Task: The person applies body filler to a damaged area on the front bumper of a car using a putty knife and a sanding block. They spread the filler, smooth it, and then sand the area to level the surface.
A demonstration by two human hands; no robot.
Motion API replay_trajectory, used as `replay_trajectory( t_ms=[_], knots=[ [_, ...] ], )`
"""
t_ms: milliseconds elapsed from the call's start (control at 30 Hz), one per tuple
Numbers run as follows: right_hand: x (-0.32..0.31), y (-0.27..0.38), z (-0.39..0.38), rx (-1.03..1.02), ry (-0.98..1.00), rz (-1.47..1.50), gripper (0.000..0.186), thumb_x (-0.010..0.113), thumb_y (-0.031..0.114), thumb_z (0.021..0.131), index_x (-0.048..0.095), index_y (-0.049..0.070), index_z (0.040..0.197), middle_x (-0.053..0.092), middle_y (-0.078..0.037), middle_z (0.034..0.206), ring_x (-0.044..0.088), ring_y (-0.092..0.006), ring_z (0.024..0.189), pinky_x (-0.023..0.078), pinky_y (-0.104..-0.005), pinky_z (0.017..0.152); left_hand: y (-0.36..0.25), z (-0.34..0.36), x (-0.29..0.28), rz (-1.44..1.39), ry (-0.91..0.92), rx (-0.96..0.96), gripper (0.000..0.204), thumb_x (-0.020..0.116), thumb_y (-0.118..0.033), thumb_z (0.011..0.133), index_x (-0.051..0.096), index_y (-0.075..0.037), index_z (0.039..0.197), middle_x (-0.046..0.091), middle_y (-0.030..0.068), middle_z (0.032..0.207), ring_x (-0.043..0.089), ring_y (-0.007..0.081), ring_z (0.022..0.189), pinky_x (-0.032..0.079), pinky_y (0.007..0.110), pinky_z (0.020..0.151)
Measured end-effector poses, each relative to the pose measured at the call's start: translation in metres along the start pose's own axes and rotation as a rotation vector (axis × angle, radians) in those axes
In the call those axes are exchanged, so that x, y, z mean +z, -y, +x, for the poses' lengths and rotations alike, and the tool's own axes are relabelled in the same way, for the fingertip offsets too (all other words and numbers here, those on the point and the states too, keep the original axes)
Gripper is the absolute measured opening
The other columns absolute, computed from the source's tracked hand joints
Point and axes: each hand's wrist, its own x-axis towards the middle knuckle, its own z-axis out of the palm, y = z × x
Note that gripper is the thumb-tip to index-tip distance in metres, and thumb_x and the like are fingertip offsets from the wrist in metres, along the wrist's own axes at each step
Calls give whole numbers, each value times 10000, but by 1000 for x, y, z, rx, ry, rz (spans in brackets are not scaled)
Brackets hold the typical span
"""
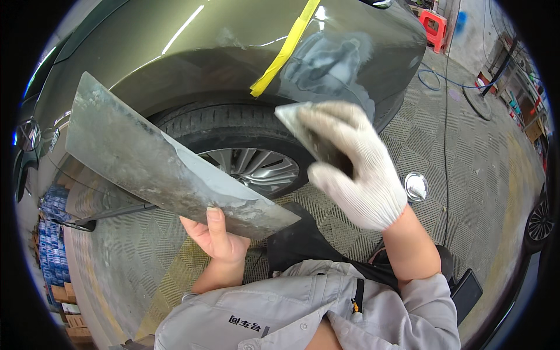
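My left hand [217, 236] is bare and grips the near edge of a long grey mixing board [146, 160] smeared with pale filler, thumb on top. My right hand [350, 166] wears a white knit glove and holds a small flat spreader [290, 115], its blade raised just below a patch of grey filler [332, 58] on the dark olive car fender [204, 52]. A strip of yellow masking tape [286, 49] runs down the fender beside the patch.
The car's tyre and silver wheel [251, 166] sit right below the board. A round metal tin [416, 186] lies on the grated floor at right. A red stool [433, 29] and blue hose [434, 79] are beyond the car. Blue boxes [52, 233] are stacked at left.
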Motion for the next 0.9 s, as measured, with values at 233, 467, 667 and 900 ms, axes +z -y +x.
replay_trajectory(
  t_ms=[233,467,667,900],
  knots=[
    [11,-34,-67,50,389,482,661,874,171,888,724,-31,1499,608,-243,1593,605,-401,1475,487,-485,1235,1,7,6,-73,70,-53,516,573,-129,1132,483,10,1621,644,171,1525,629,265,1367,479,442,1209],
    [17,-45,-108,743,-297,1045,505,616,45,1071,605,-105,1553,722,-153,1408,715,-210,1270,573,-373,1119,4,12,11,-69,33,-85,483,552,-168,1176,496,-35,1636,621,120,1568,613,237,1381,468,428,1209],
    [30,-31,-130,674,-143,372,193,719,128,980,696,-26,866,669,-72,736,571,-106,704,499,-336,656,19,11,28,-138,-40,-165,451,531,-228,1225,503,-54,1639,625,116,1561,622,235,1379,505,431,1176],
    [13,-17,-122,708,-223,182,208,728,117,1005,691,-41,876,659,-97,722,568,-96,696,486,-337,633,30,-1,76,59,162,-312,317,570,-148,1215,591,6,1491,694,79,1396,637,126,1207,514,339,1082]
  ],
)
